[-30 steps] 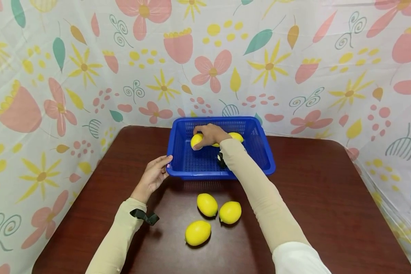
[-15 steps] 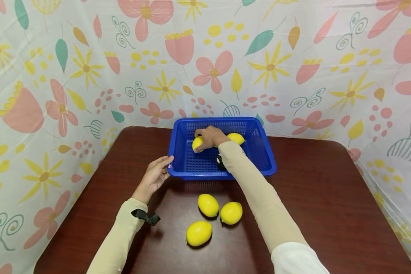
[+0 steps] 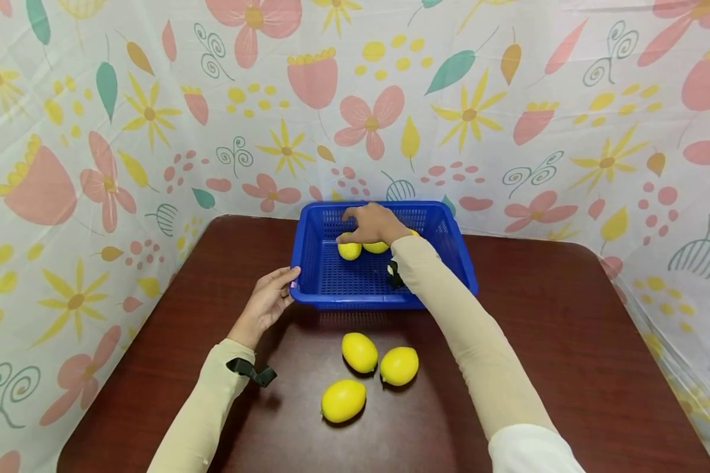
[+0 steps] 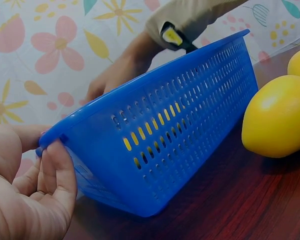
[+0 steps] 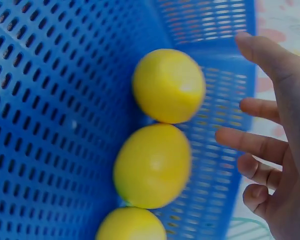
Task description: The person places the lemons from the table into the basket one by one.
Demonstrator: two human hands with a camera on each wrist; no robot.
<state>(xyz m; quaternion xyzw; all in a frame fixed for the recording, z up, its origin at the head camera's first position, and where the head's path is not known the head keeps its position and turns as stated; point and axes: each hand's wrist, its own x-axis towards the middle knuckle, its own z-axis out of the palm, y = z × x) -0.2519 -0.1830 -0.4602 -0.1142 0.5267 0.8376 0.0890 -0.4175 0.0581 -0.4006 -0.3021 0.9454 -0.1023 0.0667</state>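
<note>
In the head view, my left hand [image 3: 268,300] pinches the near left corner of a blue plastic basket [image 3: 361,301]; the left wrist view shows thumb and fingers on its rim. My right hand [image 3: 374,223] hovers above the far side of the basket, fingers spread and holding nothing. Below it lies a yellow lemon [image 3: 350,251], beside a second lemon [image 3: 375,247]. From the right wrist view, three lemons line up along the basket's wall, the top lemon [image 5: 169,86] nearest the corner. The right hand's fingers [image 5: 255,142] are apart from them.
On the dark wooden table [image 3: 242,249], in front of the basket, lie three more lemons: a left lemon [image 3: 343,401], a middle lemon [image 3: 359,353] and a right lemon [image 3: 399,366]. A flower-patterned cloth [image 3: 367,118] hangs close behind the table and basket.
My right hand has let go of the lemon inside the basket and risen up and slightly right, leaving it next to the others. My left hand stays on the basket corner.
</note>
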